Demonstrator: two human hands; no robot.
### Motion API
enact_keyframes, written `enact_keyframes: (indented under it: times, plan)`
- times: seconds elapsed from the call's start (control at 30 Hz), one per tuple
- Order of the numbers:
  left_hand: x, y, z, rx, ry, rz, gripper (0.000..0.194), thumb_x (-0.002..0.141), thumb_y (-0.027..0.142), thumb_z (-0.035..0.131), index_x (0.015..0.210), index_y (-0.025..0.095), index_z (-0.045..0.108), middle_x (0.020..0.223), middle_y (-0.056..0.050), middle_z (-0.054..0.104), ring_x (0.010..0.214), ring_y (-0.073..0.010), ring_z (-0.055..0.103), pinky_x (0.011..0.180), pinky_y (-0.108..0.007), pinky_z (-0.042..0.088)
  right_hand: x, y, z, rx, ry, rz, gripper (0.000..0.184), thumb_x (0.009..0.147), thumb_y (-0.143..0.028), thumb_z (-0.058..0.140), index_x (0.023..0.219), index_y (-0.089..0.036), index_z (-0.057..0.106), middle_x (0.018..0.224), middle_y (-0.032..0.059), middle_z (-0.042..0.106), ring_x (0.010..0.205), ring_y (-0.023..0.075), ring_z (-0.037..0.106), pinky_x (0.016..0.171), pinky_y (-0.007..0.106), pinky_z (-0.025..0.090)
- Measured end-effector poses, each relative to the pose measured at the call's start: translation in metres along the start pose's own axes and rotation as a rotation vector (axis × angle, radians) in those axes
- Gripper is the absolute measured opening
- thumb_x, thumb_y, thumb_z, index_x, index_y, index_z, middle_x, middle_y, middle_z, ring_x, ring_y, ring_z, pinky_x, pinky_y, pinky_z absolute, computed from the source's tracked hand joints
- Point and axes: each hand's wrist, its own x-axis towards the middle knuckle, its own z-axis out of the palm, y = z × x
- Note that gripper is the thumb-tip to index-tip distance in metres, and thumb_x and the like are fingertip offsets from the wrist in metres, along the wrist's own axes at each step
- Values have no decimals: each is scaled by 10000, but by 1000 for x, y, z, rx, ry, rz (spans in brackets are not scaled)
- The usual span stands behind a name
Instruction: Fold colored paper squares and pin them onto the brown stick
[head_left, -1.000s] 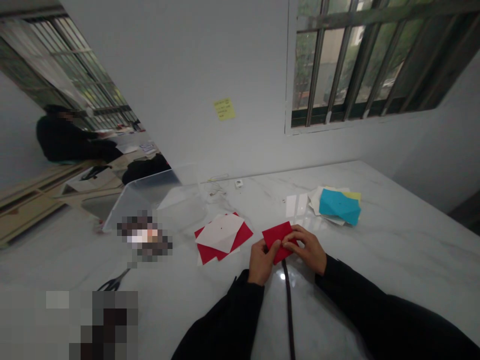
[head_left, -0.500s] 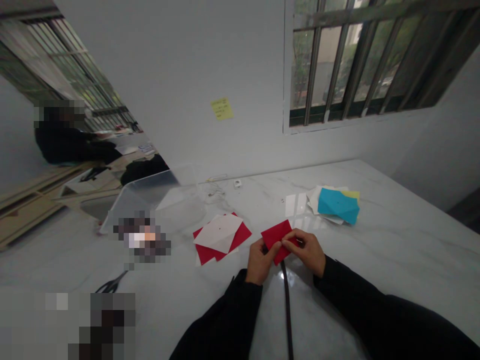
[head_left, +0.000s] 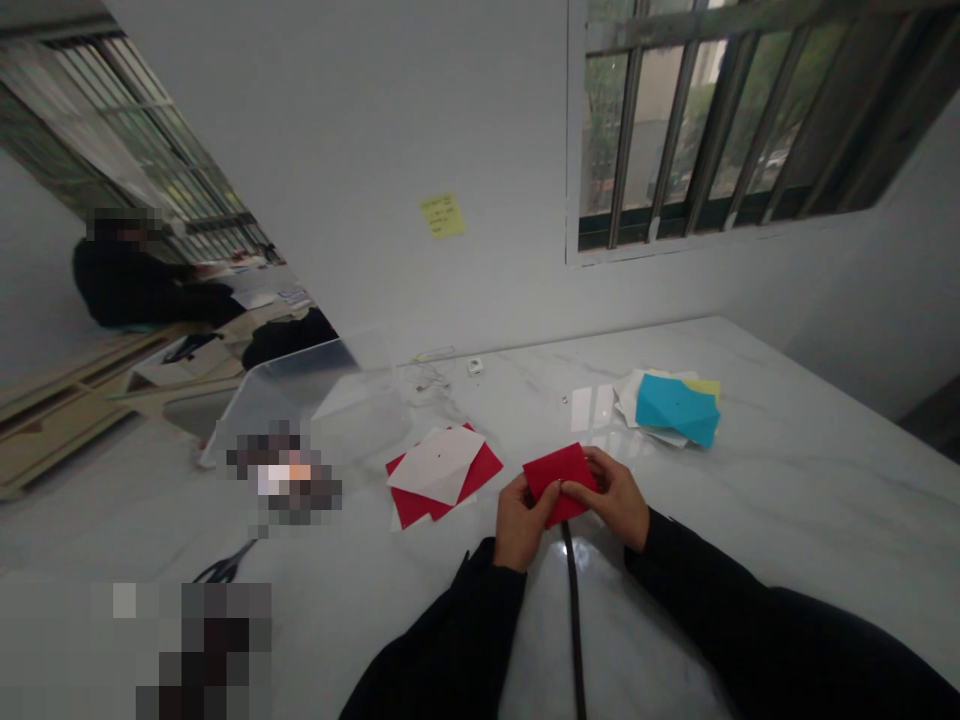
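Note:
Both my hands are on a small rectangular piece of red paper, held above the marble-patterned table. My left hand is closed on its left side, with the thumb pressing near the middle of the lower part. From the right, my right hand pinches the paper, and its thumb almost meets the left one. A tiny dark spot shows on the paper between the thumbs. The fingers behind the paper are hidden. Just left of my hands lies a stack of red and white papers; the white top one has a small dark dot in its centre.
Blue, yellow and white papers lie in a pile at the right. At the left are scissors, a clear plastic bin and blurred-out items. A dark strap hangs below my hands. Another person sits far left.
The red paper has turned slightly and lies more level. My right hand's fingers have shifted from the paper's middle to its right edge, with the thumb now flat beside the left thumb.

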Motion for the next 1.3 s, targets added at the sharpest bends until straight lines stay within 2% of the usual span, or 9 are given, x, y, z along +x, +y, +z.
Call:
enact_keyframes:
  times: [0.07,0.17,0.27,0.4,0.6,0.73,0.9,1.17,1.3]
  plan:
    - [0,-2,-1,36,-40,18,363,742,391,765,973,115,725,979,-117,756,889,-242,702,843,-349,545,3,0,-5,-20,-84,37,398,759,-432,772,1066,-189,700,1006,73,762,898,260,720,820,401,583]
    - [2,-3,-7,102,-114,24,369,777,419,726,999,125,699,939,-103,743,813,-210,692,757,-310,548,10,4,-19,-8,-117,112,378,726,-442,800,995,-183,739,934,64,779,831,265,731,774,415,596]
    - [7,-1,-17,199,-114,20,384,833,473,641,1035,148,661,815,-58,707,670,-166,653,633,-271,514,20,12,-41,74,5,166,409,666,-443,845,960,-177,743,898,67,785,791,262,739,775,430,601]
    - [12,0,-17,559,-21,80,382,799,476,671,1077,215,665,804,-15,682,631,-148,606,651,-265,466,32,26,-67,228,195,171,438,629,-469,863,939,-191,730,917,69,785,852,276,744,844,454,590]
    - [14,-4,8,1024,10,150,522,734,316,730,1240,246,626,911,-56,671,856,-236,634,764,-307,439,31,39,-78,203,39,220,397,613,-387,882,910,-165,740,887,76,785,843,266,737,850,440,577]
    - [21,-7,-2,760,-8,83,430,747,253,697,1175,248,660,848,-22,682,708,-171,629,735,-294,471,28,32,-77,87,-32,196,355,620,-401,868,837,-162,721,794,49,769,754,230,722,762,387,581]
    - [27,1,-21,209,-119,-173,367,725,339,732,1034,142,695,828,-53,698,614,-138,617,606,-261,498,25,19,-72,46,-87,154,323,672,-432,829,825,-172,713,778,35,757,722,210,710,715,350,571]
    - [25,8,-20,79,-245,-292,368,682,378,807,956,147,723,744,-31,685,596,-134,606,610,-272,508,16,10,-66,-354,-93,-136,206,799,-415,746,826,-211,738,781,30,734,720,185,667,698,322,534]
    - [25,4,-22,43,-300,-320,352,690,382,808,948,158,726,721,-23,672,596,-129,596,605,-264,499,14,-1,-65,-437,-121,-290,171,868,-395,680,866,-239,749,857,49,735,800,200,669,760,345,529]
